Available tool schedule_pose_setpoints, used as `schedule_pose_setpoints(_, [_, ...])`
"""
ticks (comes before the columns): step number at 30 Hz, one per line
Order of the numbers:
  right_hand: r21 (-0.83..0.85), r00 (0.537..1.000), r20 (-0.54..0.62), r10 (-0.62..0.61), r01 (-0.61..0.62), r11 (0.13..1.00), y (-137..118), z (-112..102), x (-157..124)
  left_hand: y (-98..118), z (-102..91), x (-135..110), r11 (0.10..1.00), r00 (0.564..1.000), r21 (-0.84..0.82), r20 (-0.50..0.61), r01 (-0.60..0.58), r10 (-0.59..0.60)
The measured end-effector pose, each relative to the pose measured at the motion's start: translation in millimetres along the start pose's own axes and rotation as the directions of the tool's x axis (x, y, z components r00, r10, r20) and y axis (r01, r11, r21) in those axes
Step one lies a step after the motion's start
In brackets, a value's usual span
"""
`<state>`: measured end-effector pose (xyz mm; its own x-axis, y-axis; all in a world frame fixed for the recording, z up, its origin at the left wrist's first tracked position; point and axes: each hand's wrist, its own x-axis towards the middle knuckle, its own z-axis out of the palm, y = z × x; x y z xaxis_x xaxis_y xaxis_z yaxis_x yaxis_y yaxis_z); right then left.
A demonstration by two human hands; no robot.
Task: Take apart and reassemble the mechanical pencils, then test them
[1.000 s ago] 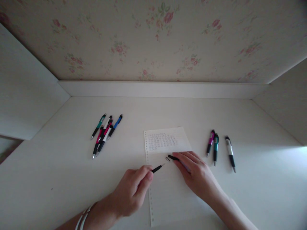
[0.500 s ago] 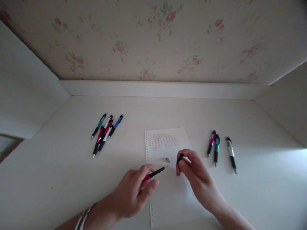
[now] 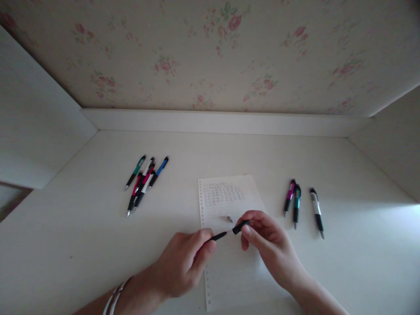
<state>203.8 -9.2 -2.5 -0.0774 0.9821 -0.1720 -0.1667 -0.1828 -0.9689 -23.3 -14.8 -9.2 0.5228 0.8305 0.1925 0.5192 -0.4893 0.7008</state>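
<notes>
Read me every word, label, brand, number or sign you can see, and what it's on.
No text can be read.
Sheet of paper: rows of handwriting near its top, too small and blurred to read.
Pens in the left pile and pens at right: any print on them is too small to make out.
Pen part in the left hand, black sleeve in the right hand: no lettering shows.

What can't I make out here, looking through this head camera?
All in the head view:
- Handwriting on the paper: too small and blurred to read.
- Rear of the pen: hidden by the left hand.
- Whether its thin point enters the black piece in the right hand: too small.
- Right forearm: cut off by the bottom edge.
</notes>
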Motion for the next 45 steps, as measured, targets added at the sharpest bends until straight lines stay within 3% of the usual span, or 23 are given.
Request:
schedule_pose_setpoints(7, [-0.01,0.997,-0.074,-0.01,0.01,1.0,5,-4,-2,2,-0.4,-1,0.998,0.998,0.056,-0.053,-0.011,0.014])
schedule_pose_setpoints(11, [0.032,0.995,-0.097,-0.029,0.032,0.999,8,-5,-1,0,0.7,-1,0.998,0.999,0.026,-0.017,-0.05,0.05])
schedule_pose_setpoints(18, [0.108,0.998,-0.065,-0.025,0.032,0.994,10,-5,-1,3,-1.4,1,0.999,0.999,0.033,-0.04,0.011,-0.01])
schedule_pose_setpoints(23, [0.105,0.998,-0.058,-0.024,0.03,0.994,10,-6,-2,2,-1.9,1,1.0,1.0,-0.007,0.006,-0.019,0.019])
schedule_pose_setpoints(38, [0.106,0.998,-0.037,-0.046,0.049,0.993,10,-6,-3,4,-1.2,1,0.998,1.0,0.061,-0.011,-0.009,0.009])
schedule_pose_setpoints(45, [0.068,0.996,-0.04,-0.086,0.088,0.994,5,-3,-5,-1,1.7,2,0.999,0.998,0.008,0.053,-0.042,0.042])
